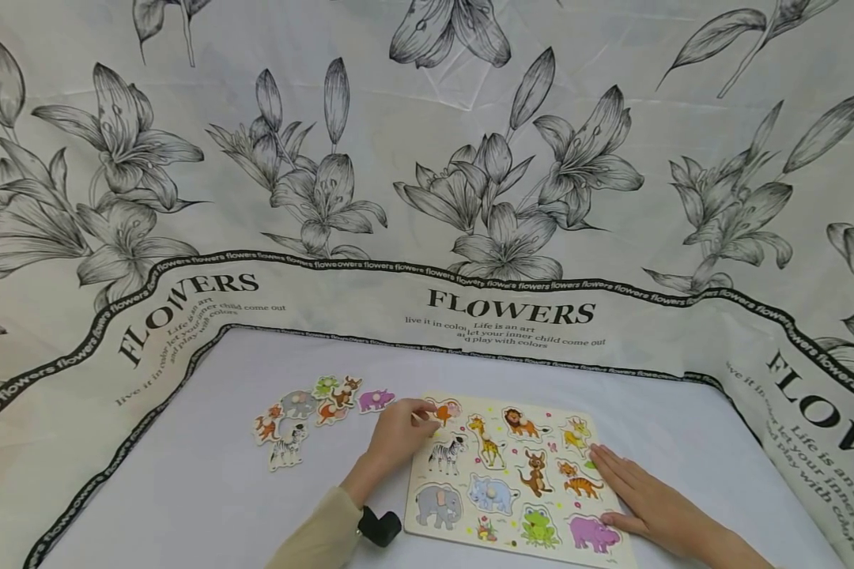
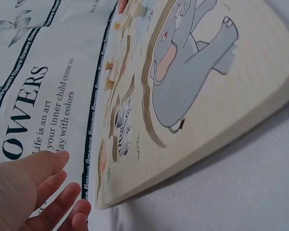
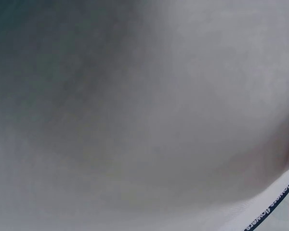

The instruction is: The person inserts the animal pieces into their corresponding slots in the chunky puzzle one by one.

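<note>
A wooden animal puzzle board [image 1: 462,543] lies on the white cloth. At its upper left corner is my left hand [image 1: 397,433], its fingertips right by the orange animal picture [image 1: 443,412]. In the left wrist view the left thumb [image 2: 53,159] and loosely bent fingers stand apart with nothing between them. My right hand [image 1: 644,498] rests along the board's right edge, fingers straight, beside the yellow goat and the purple hippo picture [image 1: 593,533]. A blue rhino piece [image 1: 493,494] with a knob sits in the board. The right wrist view shows mostly blurred grey.
Left of the board lies a loose group of animal pieces, with an elephant [image 1: 298,405], a zebra [image 1: 288,447], a kangaroo [image 1: 346,390] and a purple hippo [image 1: 375,401] among them. A flower-printed cloth [image 1: 356,308] rises behind the white surface.
</note>
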### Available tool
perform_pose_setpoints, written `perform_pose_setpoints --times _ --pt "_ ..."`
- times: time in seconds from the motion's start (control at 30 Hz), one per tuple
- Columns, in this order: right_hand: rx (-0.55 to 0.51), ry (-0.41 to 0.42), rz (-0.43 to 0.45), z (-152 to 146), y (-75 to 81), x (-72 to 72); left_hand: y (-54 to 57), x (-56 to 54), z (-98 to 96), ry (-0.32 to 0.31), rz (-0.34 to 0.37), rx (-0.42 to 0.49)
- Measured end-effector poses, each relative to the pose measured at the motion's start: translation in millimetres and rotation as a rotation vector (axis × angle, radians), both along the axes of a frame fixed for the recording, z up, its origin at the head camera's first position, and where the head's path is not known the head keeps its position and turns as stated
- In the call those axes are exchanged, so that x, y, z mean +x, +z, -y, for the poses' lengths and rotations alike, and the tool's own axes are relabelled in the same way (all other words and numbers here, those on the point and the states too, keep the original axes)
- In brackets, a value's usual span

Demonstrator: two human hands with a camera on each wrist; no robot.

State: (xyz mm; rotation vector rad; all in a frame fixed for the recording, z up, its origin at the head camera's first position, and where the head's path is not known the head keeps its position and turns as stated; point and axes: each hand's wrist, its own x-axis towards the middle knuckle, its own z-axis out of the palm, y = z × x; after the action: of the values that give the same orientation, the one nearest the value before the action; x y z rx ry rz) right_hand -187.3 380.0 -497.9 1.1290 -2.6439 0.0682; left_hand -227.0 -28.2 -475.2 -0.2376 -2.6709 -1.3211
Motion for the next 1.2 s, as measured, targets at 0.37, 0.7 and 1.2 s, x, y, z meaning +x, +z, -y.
perform_pose_setpoints --times 0.37,0.7,1.2 --pt "0.004 0.027 -0.026 -0.8 -1.7 -1.8 -0.8 2.3 24.5 0.059 0.007 -0.013" --pt "-0.003 0.028 -0.020 0.2 -0.9 -1.6 0.2 3.2 44.3 0.119 0.027 0.020" --pt "0.001 0.012 -0.012 1.9 1.2 0.4 -5.6 -10.3 62.9 0.216 -0.066 0.000"
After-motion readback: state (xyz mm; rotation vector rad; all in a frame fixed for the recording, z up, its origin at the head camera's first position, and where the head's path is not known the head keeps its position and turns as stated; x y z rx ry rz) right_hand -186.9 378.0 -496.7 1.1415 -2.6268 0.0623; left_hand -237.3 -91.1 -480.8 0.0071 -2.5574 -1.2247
